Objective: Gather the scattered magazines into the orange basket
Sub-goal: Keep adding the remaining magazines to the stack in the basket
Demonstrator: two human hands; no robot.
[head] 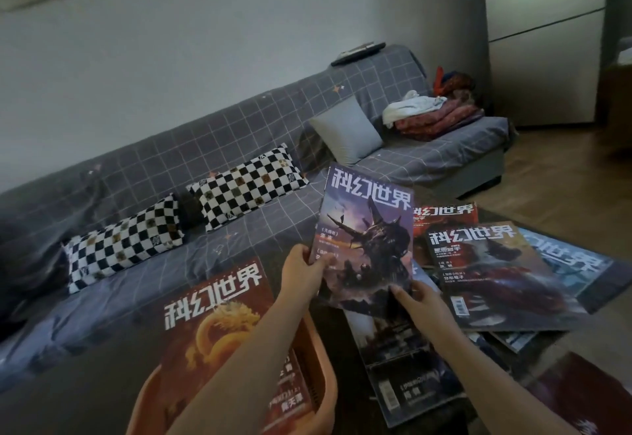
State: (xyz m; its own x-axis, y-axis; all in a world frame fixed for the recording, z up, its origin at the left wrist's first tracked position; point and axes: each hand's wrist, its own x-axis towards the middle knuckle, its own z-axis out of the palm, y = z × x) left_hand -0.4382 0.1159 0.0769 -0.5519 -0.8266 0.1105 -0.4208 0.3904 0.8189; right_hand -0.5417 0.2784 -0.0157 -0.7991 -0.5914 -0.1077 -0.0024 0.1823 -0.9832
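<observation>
1. A purple-covered magazine [367, 239] is held raised by both hands: left hand [302, 272] closed on its left edge, right hand [419, 301] gripping its lower corner.
2. A red dragon-covered magazine [219, 318] is seen standing in the orange basket [321, 390].
3. Further magazines [496, 270] are spread on the worktop [444, 414].

A red dragon-cover magazine [219, 318] is standing in the orange basket [321, 397], filling much of its opening; overlapping magazines [492, 274] are crowding the surface beside it.
</observation>
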